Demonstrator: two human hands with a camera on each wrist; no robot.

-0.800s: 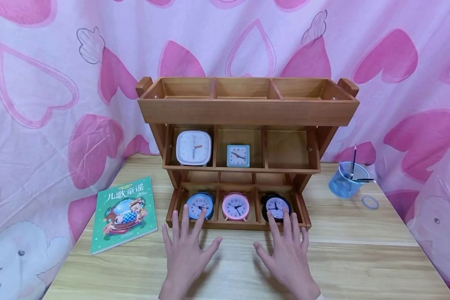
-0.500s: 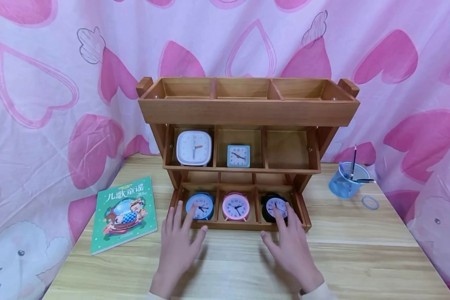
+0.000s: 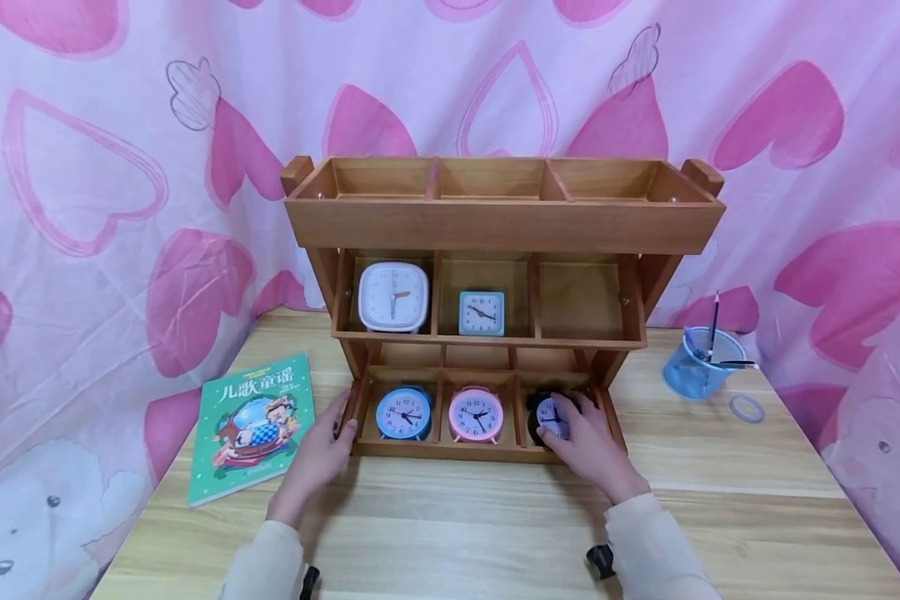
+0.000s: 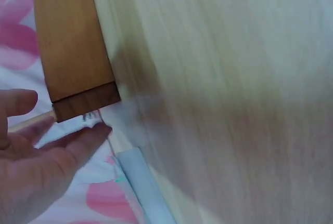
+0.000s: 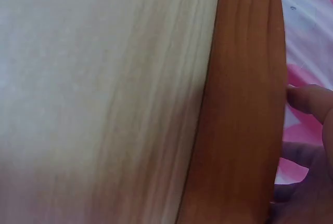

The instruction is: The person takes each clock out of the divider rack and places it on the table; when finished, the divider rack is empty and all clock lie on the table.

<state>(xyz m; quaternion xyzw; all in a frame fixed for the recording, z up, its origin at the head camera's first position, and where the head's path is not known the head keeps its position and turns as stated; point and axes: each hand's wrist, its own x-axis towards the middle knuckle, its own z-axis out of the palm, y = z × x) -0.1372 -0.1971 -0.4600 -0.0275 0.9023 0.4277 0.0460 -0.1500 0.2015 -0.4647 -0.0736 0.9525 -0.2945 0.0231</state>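
A brown wooden three-tier shelf [image 3: 495,227] stands on the table. Its bottom tray holds a blue round alarm clock [image 3: 403,413], a pink one [image 3: 476,414] and a black one [image 3: 547,413], one per compartment. My right hand [image 3: 591,437] lies over the black clock, thumb and bent fingers around its face; the grip itself is hidden. At the tray's left end is my left hand [image 3: 322,446]; in the left wrist view its thumb and fairly straight fingers [image 4: 86,141] lie either side of the wooden corner [image 4: 87,102], with a gap visible.
The middle tier holds a white square clock [image 3: 393,297] and a small light-blue square clock [image 3: 482,313]. A green book [image 3: 253,429] lies left. On the right are a blue mesh pen cup [image 3: 697,371] and a pale ring [image 3: 746,408]. Pink-heart fabric hangs around the table.
My left hand has moved left from before the blue clock to the tray's left end. The right hand has moved in over the black clock, its fingers bending. The head view has shifted slightly.
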